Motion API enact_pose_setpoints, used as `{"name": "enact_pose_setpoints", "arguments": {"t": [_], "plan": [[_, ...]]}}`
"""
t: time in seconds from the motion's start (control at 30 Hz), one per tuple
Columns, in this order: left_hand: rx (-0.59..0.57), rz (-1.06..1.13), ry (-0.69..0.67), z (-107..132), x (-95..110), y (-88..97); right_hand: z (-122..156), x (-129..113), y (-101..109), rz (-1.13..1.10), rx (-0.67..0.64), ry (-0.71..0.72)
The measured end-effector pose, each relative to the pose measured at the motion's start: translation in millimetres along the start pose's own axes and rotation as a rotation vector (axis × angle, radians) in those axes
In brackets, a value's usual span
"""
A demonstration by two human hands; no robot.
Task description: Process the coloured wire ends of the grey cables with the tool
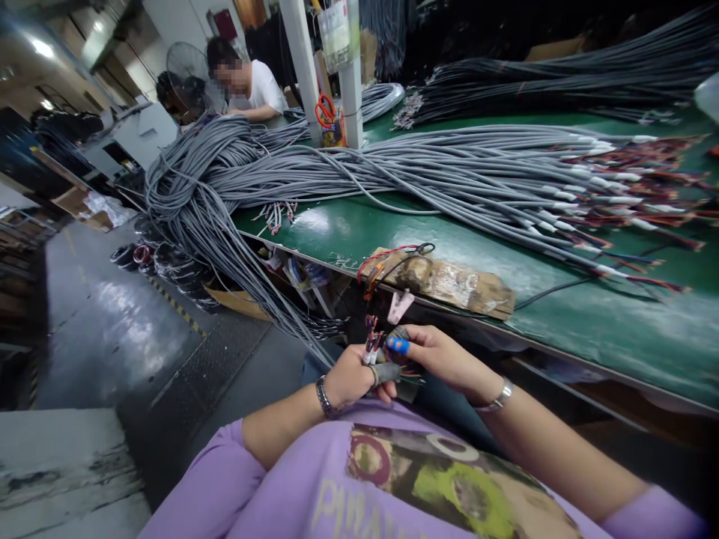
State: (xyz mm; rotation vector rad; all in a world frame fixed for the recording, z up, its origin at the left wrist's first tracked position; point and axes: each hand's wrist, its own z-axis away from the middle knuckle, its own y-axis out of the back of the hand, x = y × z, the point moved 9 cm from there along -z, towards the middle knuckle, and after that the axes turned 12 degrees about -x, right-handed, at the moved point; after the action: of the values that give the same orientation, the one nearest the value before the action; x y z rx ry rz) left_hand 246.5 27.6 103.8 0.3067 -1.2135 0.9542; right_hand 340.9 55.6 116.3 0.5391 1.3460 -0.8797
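My left hand (353, 376) is closed around a small bunch of cable ends (371, 343) with red and white wire tips sticking up; a grey finger cot covers one finger. My right hand (437, 353) pinches the same bunch from the right, its fingertip wearing a blue cot (397, 345). Both hands sit close together in front of my chest, just below the edge of the green table (393, 224). A grey cable runs from my hands up toward the big pile.
A large heap of grey cables (348, 165) with coloured wire ends (629, 187) lies across the table and spills off its left end. A taped cardboard pad (449, 281) sits at the table edge. A white post (351, 75) and orange scissors (324, 109) stand behind. Another person (252, 82) works at the far end.
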Motion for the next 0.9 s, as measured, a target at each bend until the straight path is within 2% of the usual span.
{"name": "enact_pose_setpoints", "arguments": {"t": [0.2,0.33,0.47,0.57,0.63,0.7,0.77,0.83,0.9], "plan": [[0.191,0.113,-0.234,9.0,21.5,15.2,0.2,26.6,21.0,-0.45,0.096,-0.008],[0.268,0.159,-0.334,8.6,34.0,15.9,-12.9,14.5,15.4,-0.588,0.132,0.014],[0.303,0.171,-0.369,5.9,39.8,17.0,-21.8,-5.1,12.1,-0.607,0.178,0.124],[0.33,0.188,-0.373,5.5,39.6,21.4,-22.8,-3.3,15.2,-0.613,0.227,0.142],[0.339,0.193,-0.367,5.1,38.6,23.1,-18.3,-2.7,25.1,-0.52,0.34,0.189],[0.341,0.193,-0.359,4.3,38.0,23.0,-9.8,-7.5,35.8,-0.329,0.487,0.248],[0.343,0.188,-0.357,3.2,38.3,21.8,-5.8,-12.2,38.0,-0.198,0.548,0.264],[0.343,0.179,-0.35,1.1,38.2,20.2,-12.0,-10.7,30.6,-0.24,0.458,0.233],[0.337,0.165,-0.334,-1.9,37.3,18.5,-21.8,-9.0,17.0,-0.351,0.284,0.199]]}}
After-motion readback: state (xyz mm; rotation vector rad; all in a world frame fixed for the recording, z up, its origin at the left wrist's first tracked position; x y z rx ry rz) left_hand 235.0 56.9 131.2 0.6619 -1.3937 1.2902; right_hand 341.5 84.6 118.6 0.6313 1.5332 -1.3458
